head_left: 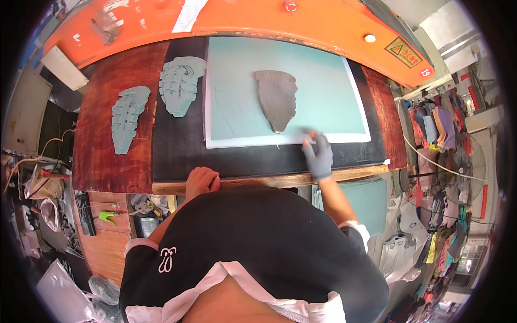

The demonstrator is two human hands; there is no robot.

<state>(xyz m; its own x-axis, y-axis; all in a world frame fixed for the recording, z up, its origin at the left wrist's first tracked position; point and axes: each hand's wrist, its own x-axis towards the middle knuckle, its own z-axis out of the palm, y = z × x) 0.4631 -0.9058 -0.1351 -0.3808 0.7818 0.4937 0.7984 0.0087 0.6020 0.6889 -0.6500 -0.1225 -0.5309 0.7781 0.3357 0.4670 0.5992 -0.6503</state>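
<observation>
A dark grey-brown plate (276,99), wide at the top and tapering to a blunt tip, lies on a pale teal sheet (328,97) with a white border. My right hand (319,154), in a grey glove with bare fingertips, is over the sheet's near edge, below and right of the plate's tip. Motion smears its fingertips, so whether they hold anything cannot be made out. Bare and curled, my left hand (202,180) rests at the wooden front edge (253,182) of the table, with nothing visible in it. Teal slotted cut pieces (180,86) lie left of the sheet.
Another teal slotted piece (128,121) lies on the reddish-brown board (94,129) at left. An orange machine beam (242,19) spans the far side, carrying a red button (291,6). Teal sheets (358,204) sit below the table at right. A green-handled tool (109,216) is lower left.
</observation>
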